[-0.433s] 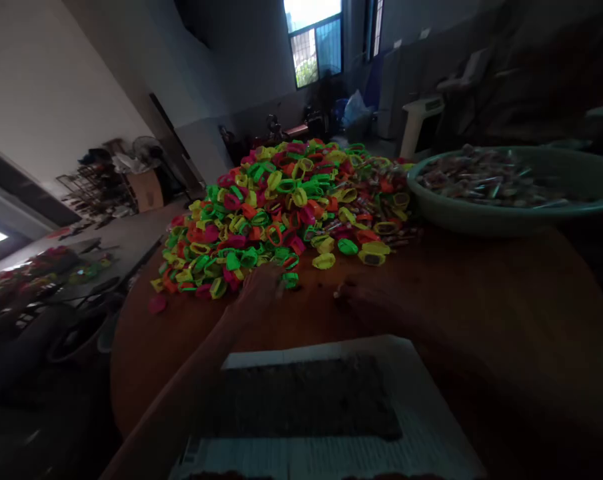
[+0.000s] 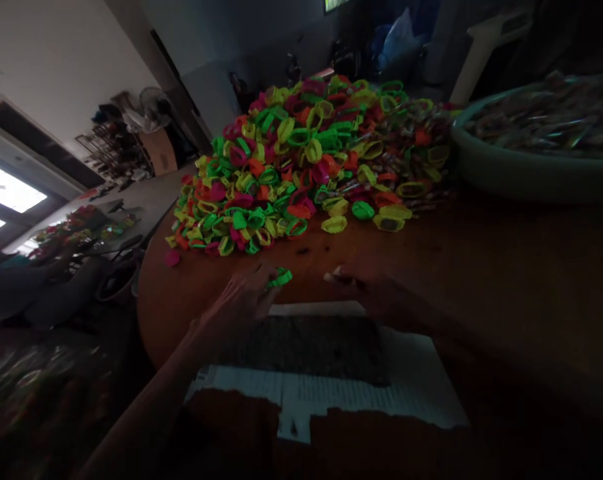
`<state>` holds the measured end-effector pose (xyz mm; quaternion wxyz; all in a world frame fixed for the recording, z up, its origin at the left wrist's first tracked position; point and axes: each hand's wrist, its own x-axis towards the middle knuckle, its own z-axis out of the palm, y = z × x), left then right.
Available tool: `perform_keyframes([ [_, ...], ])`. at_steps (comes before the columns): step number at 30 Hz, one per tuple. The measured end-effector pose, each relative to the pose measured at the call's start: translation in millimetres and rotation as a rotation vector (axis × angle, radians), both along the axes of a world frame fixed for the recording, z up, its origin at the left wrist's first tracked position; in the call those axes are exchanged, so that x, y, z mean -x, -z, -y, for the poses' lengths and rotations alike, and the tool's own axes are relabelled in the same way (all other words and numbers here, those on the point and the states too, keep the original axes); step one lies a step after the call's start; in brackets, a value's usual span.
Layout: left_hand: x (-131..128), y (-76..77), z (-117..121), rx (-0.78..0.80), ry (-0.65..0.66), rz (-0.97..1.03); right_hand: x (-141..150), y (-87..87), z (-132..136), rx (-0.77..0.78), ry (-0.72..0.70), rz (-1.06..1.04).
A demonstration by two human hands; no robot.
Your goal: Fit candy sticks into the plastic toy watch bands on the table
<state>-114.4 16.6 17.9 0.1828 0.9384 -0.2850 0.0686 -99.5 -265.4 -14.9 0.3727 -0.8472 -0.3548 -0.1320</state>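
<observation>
The person's left hand is closed around a bright green, ring-shaped plastic piece, which pokes out past the fingertips above the surface. The right hand is opposite, apart from it and deep in shadow; something small and pale shows at its fingertips, but whether it is gripped cannot be told.

Just below both hands, a dark, flat rectangular slab lies on a white printed paper sheet with a ragged near edge. Both rest on the brown, round-edged surface.

Beyond the hands rises a large heap of neon green, yellow, orange and pink plastic pieces, with shiny wrapped bits mixed in on its right side. A flat pink disc lies just beside the heap's left edge. To the heap's right, a wide pale-green basin is filled with shiny wrapped items.
</observation>
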Motion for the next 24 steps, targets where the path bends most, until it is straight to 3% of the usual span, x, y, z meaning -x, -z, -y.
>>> perform_keyframes([
  [2,28.4,-3.8,-1.7,0.028,0.010,-0.045,20.2,-11.1,-11.1,0.034,-0.154,-0.072],
  [4,48.5,-5.2,-1.6,0.005,0.019,-0.087,37.0,-15.7,-21.0,0.139,-0.208,-0.064],
  [7,61.0,-0.3,-1.5,-0.002,0.049,-0.071,52.5,-9.8,-31.5,0.263,-0.200,0.006],
  [13,58.2,12.9,-5.2,0.112,0.061,-0.001,63.3,3.3,-41.1,0.377,-0.063,0.131],
  [19,60.3,20.1,-8.3,0.238,0.081,0.031,65.4,6.4,-44.9,0.234,-0.082,0.152],
  [24,61.5,28.6,-7.4,0.346,0.091,0.051,66.8,6.8,-50.9,0.069,-0.040,0.025],
])
